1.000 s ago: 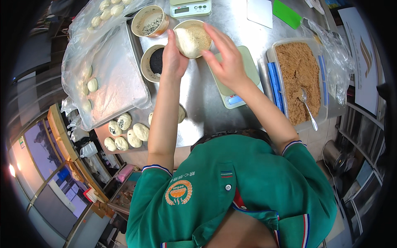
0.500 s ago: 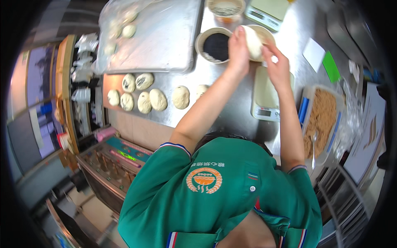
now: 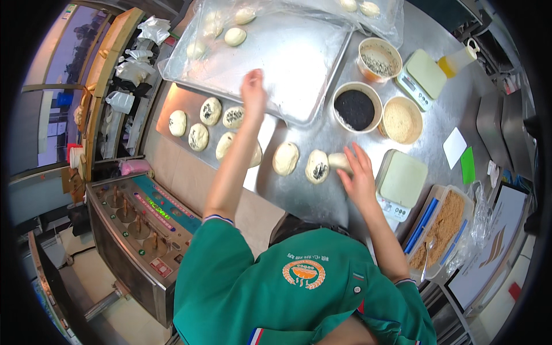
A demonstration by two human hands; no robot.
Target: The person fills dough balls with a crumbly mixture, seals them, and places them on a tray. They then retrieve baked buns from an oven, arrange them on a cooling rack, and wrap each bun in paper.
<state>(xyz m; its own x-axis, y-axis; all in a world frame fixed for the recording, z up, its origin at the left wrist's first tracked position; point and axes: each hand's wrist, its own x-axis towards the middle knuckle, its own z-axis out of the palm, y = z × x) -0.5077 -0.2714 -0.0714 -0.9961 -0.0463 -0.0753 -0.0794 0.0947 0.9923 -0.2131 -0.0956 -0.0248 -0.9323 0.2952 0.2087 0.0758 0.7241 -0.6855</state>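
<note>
My left hand (image 3: 253, 92) is over the near side of a large metal tray (image 3: 299, 106); its fingers are bunched and slightly blurred, and whether they hold anything is not visible. My right hand (image 3: 361, 175) is low over the table, fingers apart, around the right end of a pale dough piece (image 3: 338, 163), partly covering it. Left of that dough lie a dough ball with dark specks (image 3: 317, 167) and a plain one (image 3: 286, 158). More dough balls (image 3: 198, 137), several with dark specks, lie further left, some hidden by my left forearm.
Beyond my right hand stand a bowl of black seeds (image 3: 356, 109), a bowl of pale seeds (image 3: 401, 121) and a mixed-seed bowl (image 3: 379, 59). Scales (image 3: 401, 178) and a tub of brown crumbs (image 3: 445, 221) are at right. Plastic film (image 3: 201, 29) covers dough on the tray.
Both hands have come away from the bowls, where they held a dough piece. My left hand has moved left over the tray; my right has come down to the table. The view has shifted.
</note>
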